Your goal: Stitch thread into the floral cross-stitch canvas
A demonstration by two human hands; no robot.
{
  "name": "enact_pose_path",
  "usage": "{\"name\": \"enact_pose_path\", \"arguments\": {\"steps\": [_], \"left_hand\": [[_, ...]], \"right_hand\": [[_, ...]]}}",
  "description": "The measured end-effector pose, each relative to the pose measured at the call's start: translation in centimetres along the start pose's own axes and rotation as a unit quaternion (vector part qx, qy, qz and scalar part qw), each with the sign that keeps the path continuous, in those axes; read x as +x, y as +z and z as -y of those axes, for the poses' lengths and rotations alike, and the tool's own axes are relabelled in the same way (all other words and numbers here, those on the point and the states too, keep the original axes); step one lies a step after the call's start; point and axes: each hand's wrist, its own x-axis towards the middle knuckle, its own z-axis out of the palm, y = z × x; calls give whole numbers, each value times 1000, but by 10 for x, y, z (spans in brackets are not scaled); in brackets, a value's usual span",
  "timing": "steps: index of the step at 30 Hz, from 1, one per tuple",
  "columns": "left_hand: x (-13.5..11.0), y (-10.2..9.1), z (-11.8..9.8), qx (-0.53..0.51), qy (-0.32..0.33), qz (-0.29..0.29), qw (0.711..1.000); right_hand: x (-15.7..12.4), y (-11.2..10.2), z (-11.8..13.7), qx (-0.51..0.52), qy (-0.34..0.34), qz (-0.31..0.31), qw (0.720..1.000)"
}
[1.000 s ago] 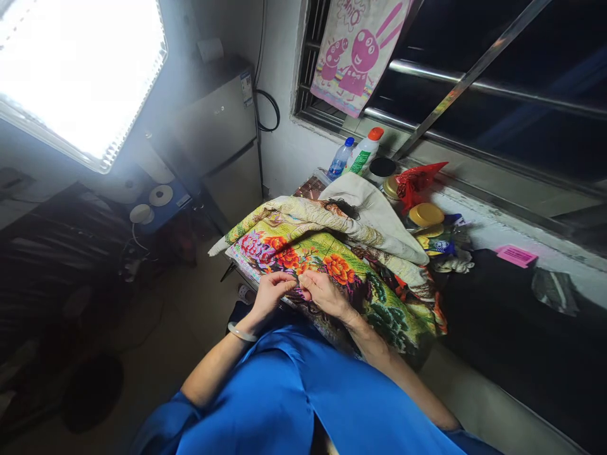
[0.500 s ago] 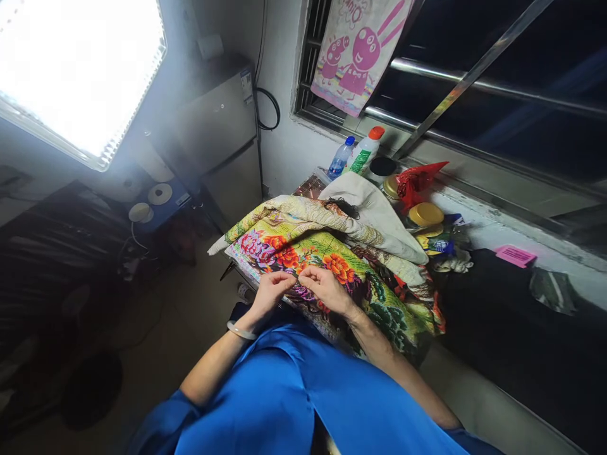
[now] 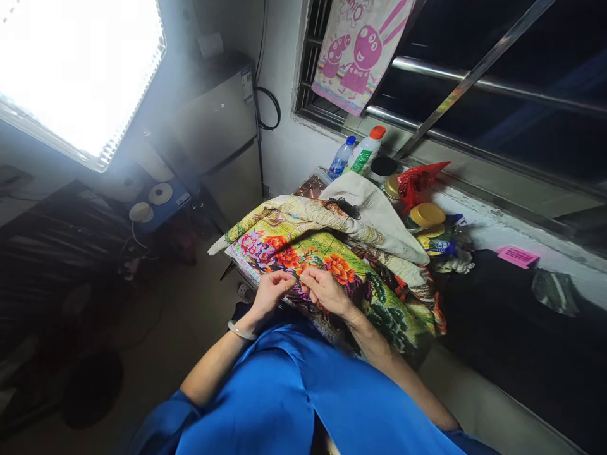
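Over the near edge of a large stitched cloth (image 3: 310, 243), patterned with orange and pink flowers on green, both my hands are held close together. My left hand (image 3: 272, 289) has thumb and forefinger pinched; whatever is between them is too small to make out. Facing it, my right hand (image 3: 326, 291) is pinched too, its fingertips almost meeting the left ones, and its content is equally unclear. A bunch of dark thread (image 3: 344, 207) lies on the rolled far part of the cloth. White backing fabric (image 3: 363, 196) is bunched behind it.
Along the window sill stand a blue-capped bottle (image 3: 342, 157), an orange-capped bottle (image 3: 367, 150), a gold-lidded jar (image 3: 427, 216) and a red plastic bag (image 3: 417, 183). A pink pad (image 3: 518, 256) lies to the right. A bright lamp (image 3: 80, 76) hangs upper left, near a fridge (image 3: 218, 126).
The fingers of my right hand have shifted slightly, its lower fingers now showing more below the pinch. My left hand and the cloth look nearly the same.
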Motion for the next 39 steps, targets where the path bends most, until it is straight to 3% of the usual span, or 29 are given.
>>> {"name": "enact_pose_path", "arguments": {"steps": [4,11,19,28,39], "left_hand": [[-1,0,-1,12,5,3,1000],[0,2,-2,27,30,0,999],[0,1,1,56,53,3,997],[0,3,1,112,59,-8,992],[2,3,0,130,46,-4,990]], "right_hand": [[0,2,0,-9,8,5,1000],[3,4,0,-54,-55,-25,997],[2,8,-1,10,7,19,1000],[7,19,-2,59,0,-41,997],[5,28,-4,227,67,-71,969]]}}
